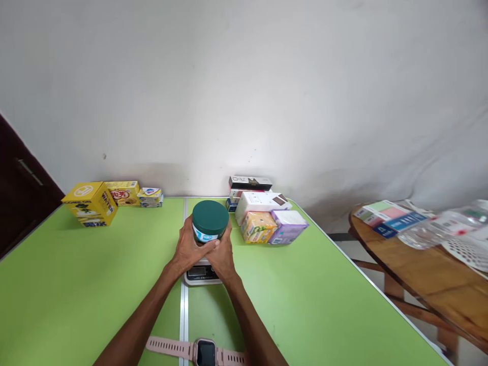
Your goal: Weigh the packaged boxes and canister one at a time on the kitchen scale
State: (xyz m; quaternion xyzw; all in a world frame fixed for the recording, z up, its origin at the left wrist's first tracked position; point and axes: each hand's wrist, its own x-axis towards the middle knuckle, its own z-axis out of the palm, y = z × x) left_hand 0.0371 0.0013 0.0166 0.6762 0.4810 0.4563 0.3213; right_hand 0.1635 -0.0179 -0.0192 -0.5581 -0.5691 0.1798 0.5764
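Observation:
A jar with a dark green lid (210,217) and a blue-and-white label is clasped between both my hands. My left hand (189,247) wraps its left side, and my right hand (223,252) wraps its right side, the thumbs crossing in front. Directly beneath is a small digital scale (202,277), whose display and front edge show below my wrists. Whether the jar touches the scale's top is hidden by my hands. Nearer to me, a pink-strapped smartwatch (206,352) lies on the green table (125,264), between my forearms.
At the back left stand a yellow box (91,203), a flatter yellow box (124,193) and a small box (151,197). Back right holds a white box (261,203), orange pack (259,227) and purple pack (287,226). A wooden table (423,269) bears a plastic bottle (446,227).

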